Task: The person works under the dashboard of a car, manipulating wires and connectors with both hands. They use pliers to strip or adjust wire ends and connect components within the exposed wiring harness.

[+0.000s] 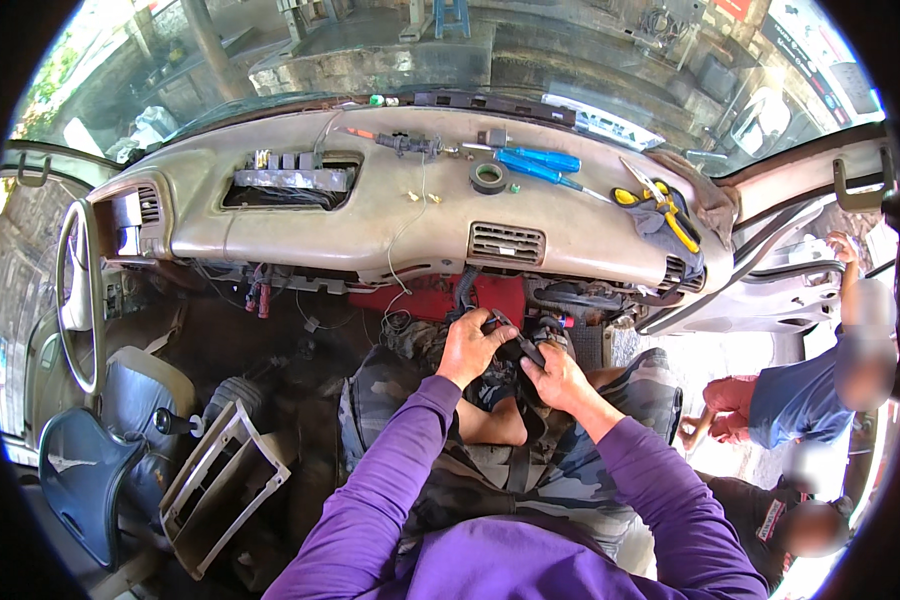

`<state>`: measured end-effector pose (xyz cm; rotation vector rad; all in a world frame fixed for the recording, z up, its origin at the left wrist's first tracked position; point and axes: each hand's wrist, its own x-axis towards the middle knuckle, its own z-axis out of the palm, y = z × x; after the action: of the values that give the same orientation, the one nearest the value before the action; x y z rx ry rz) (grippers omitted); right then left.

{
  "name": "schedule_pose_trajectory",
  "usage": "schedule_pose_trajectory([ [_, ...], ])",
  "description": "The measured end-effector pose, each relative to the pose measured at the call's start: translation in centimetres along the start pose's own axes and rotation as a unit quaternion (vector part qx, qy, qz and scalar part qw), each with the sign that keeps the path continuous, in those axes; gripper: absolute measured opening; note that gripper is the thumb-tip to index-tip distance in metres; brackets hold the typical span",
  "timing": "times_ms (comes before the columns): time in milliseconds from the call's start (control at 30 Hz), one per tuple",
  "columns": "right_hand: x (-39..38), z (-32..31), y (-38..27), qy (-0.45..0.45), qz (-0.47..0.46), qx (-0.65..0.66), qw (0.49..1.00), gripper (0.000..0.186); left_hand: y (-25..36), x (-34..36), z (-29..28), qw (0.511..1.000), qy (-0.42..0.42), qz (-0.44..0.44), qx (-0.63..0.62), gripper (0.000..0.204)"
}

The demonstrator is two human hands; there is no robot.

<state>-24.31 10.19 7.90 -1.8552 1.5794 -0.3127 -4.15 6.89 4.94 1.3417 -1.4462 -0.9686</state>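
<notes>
So the dash [310,235] is the big thing here, and it looks well opened up: there's a gaping hole in its top towards the left end, with a metal box [295,180] sitting in it, and bare wiring along its lower edge. The trim frame [228,510] is off, lying loose below the dash's left end. I'd call the stripping-down part mostly done and the wiring part midway. Refitting looks not yet started.

A red sheet [497,292] sits right under the middle of the dash. The left hand [470,348] and right hand [562,378] meet just below the dash. The right is closed round a dark tool [532,350]; the left has its fingers pinched together near the tip, but I can't tell what's between them. A dark cable [465,285] drops from the dash to the left hand, so that's where the work is.

Screwdrivers [545,160] and a tape roll [489,178] lie on top of the dash. A thin white wire [395,245] hangs loose over its front edge, so I'd guess that's still to sort.

Hard to make out: the tool's exact type, the cable's end behind the fingers, and everything in the dark under the dash's left half.
</notes>
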Motion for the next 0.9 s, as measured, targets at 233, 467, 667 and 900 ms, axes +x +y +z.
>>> schedule_pose_trajectory([
  [233,0.0,-0.1,-0.6,-0.016,0.022,0.03,0.999,0.038,-0.2,-0.3,0.2,1.0,0.014,-0.017,-0.01,0.044],
  [467,-0.6,1.2,0.1,0.064,0.08,0.132,0.986,0.035,0.5,-0.7,1.1,0.99,0.101,-0.062,0.079,0.045],
  [667,-0.9,-0.5,-1.2,-0.014,0.048,0.031,0.998,0.038,-2.0,0.1,1.5,0.996,0.093,0.0,0.002,0.041],
  [900,-2.4,-8.7,-3.2,0.207,-0.183,-0.134,0.952,0.032,-2.0,0.8,-0.4,0.952,0.062,-0.034,-0.297,0.019],
])
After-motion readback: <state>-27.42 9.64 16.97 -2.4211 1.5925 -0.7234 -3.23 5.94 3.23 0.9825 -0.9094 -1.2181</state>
